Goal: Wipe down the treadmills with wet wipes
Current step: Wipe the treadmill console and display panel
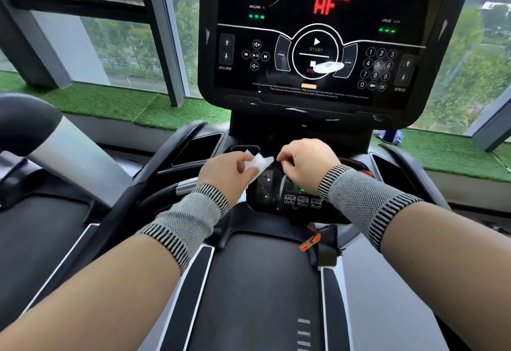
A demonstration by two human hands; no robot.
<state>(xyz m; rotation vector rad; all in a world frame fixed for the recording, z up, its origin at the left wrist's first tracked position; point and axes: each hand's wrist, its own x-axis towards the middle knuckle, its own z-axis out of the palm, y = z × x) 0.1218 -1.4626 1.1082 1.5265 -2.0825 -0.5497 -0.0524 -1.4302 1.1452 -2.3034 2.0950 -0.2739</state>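
Daylight from the windows [91,44] glares on the blurred console [318,35]; edges bend, wide-angle.

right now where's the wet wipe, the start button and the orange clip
wet wipe [258,163], head view, on the white fold past the left hand's fingers
start button [316,45], head view, between its triangle and its lettering
orange clip [310,243], head view, mid-body

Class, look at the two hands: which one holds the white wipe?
The left hand pinches the wipe; the right hand has curled fingers and no wipe.
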